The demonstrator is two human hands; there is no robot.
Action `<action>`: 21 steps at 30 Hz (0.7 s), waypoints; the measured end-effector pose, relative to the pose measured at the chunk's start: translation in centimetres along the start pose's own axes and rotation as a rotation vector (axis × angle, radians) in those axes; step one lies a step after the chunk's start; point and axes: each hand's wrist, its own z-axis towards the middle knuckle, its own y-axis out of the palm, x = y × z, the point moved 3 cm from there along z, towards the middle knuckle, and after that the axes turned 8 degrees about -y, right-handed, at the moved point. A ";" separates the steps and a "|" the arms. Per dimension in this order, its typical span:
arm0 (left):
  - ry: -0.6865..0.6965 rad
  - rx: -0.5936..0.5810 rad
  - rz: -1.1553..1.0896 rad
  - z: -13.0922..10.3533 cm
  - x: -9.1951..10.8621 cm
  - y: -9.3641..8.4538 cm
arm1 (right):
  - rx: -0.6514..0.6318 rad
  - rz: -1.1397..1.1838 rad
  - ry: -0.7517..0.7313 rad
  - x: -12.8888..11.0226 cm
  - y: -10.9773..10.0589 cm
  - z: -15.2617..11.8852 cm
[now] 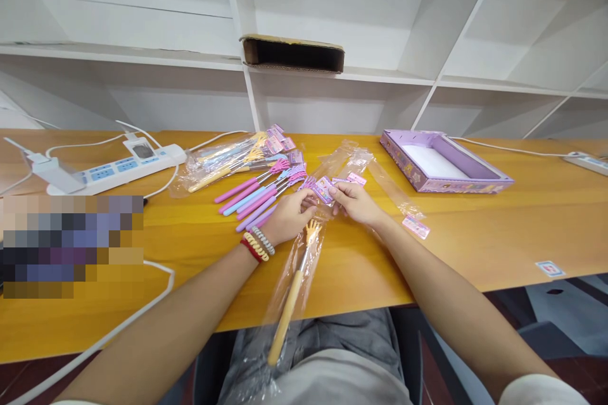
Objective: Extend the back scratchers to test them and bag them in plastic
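A clear plastic bag [284, 266] hangs from my hands past the table's front edge, over my lap. Inside it lies a yellow back scratcher [291, 304] with a hand-shaped head, a metal shaft and a long handle. My left hand [291, 212] is closed on the top of the bag, its fingertips pinched by the left edge of the purple header card [323, 190]. On the other side, my right hand [356, 201] pinches that card between thumb and fingers. Pink, blue and purple back scratchers [256, 199] lie loose just left of my left hand.
Bagged back scratchers [223, 161] are piled at the back left. Empty bags [351, 155] with cards lie behind my hands. A purple box tray [468, 186] stands at the right. A power strip [123, 168] with cables is on the left. A cardboard box [294, 54] sits on the shelf.
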 end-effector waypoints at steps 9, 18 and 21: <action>0.017 0.004 -0.063 0.4 -0.9 0.2 | -0.052 -0.150 -0.046 -0.4 -0.1 -0.2; 0.009 0.034 -0.062 0.4 -1.2 0.3 | 0.004 -0.131 -0.035 -0.8 -0.3 -0.3; 0.019 0.028 -0.074 0.3 -1.1 0.2 | 0.006 -0.173 -0.052 -1.0 -0.4 -0.3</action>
